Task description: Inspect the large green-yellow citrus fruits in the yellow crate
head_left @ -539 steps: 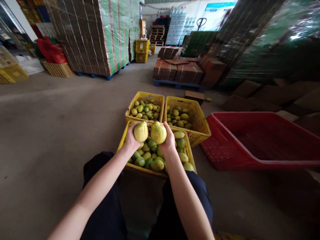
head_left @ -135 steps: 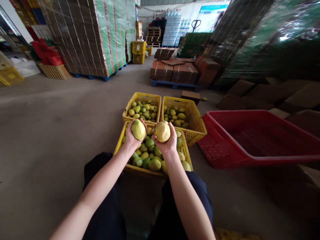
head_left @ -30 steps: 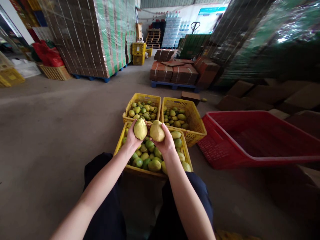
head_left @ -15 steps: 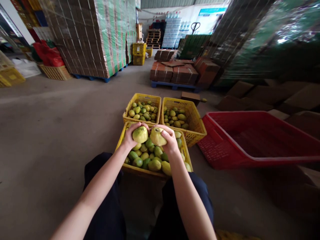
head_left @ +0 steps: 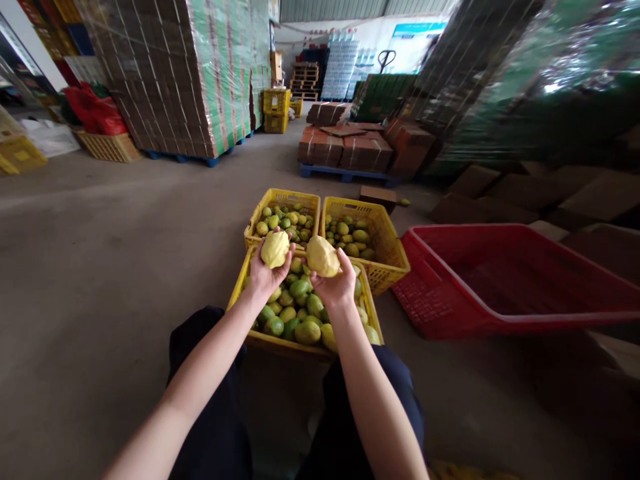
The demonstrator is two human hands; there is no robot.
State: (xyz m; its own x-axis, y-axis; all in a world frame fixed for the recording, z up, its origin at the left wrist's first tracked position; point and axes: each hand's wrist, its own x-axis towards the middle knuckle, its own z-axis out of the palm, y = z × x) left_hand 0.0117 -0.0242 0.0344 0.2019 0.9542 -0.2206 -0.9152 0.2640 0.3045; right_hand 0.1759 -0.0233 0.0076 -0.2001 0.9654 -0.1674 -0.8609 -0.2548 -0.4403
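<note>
Left hand (head_left: 267,275): curled around a yellow fruit (head_left: 275,249), above the near crate (head_left: 287,345).
Right hand (head_left: 336,285): cupped around a lumpier, paler fruit (head_left: 323,257), likewise above the near crate and apart from the left hand.
Near crate: I see loose fruits (head_left: 307,332), green and yellow, heaped inside.
Rear-left crate (head_left: 295,195), rear-right crate (head_left: 389,247): just behind the near crate, both with fruit.
Red crate (head_left: 425,297): right of the near crate.
Yellow fruit, paler fruit: from my remote seat, I judge the two are being looked over side by side.
Both hands: I reckon the next move calls for an easy, steady hold, both fruits supported.
</note>
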